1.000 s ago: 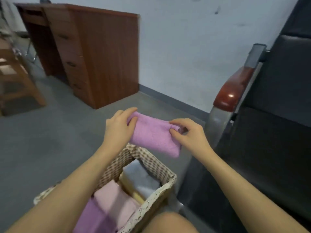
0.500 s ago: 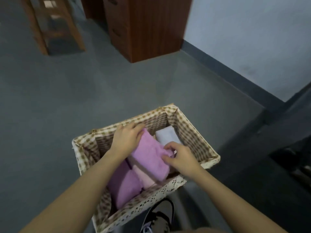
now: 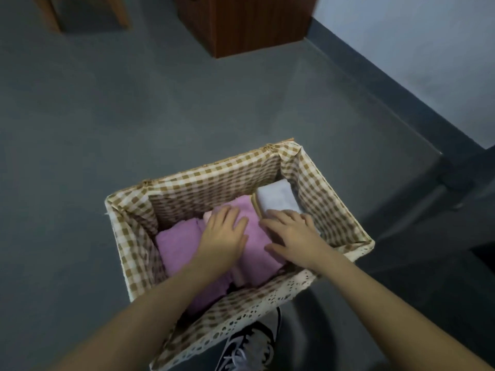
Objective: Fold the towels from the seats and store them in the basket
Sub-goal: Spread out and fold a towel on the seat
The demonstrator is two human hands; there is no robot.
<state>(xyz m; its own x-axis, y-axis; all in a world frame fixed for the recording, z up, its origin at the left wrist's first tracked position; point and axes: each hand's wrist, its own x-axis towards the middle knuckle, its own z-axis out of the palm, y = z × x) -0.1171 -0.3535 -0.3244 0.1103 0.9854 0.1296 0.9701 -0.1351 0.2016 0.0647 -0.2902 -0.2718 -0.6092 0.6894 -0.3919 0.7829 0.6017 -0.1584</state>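
Note:
A basket (image 3: pixel 214 178) lined with brown-and-white checked cloth stands on the grey floor. Inside it lies a folded purple towel (image 3: pixel 254 245), and my left hand (image 3: pixel 223 236) presses flat on its left part with straight fingers. My right hand (image 3: pixel 292 236) lies flat on the towel's right side, fingers spread. Another purple towel (image 3: pixel 176 242) sits to the left of it, a pale pink one (image 3: pixel 207 216) peeks out behind my left hand, and a folded white towel (image 3: pixel 277 196) fills the far right corner beside a yellow edge (image 3: pixel 255 207).
A reddish-brown wooden cabinet (image 3: pixel 254 25) stands at the top by the white wall (image 3: pixel 415 36). Wooden furniture legs (image 3: pixel 117 12) show at the top left. A sneaker (image 3: pixel 249 346) is just below the basket. Dark seat parts (image 3: pixel 468 183) edge the right.
The view tipped down from the seat to the basket. Both hands lowered the purple towel into the basket, let go of their pinch and now lie flat on it.

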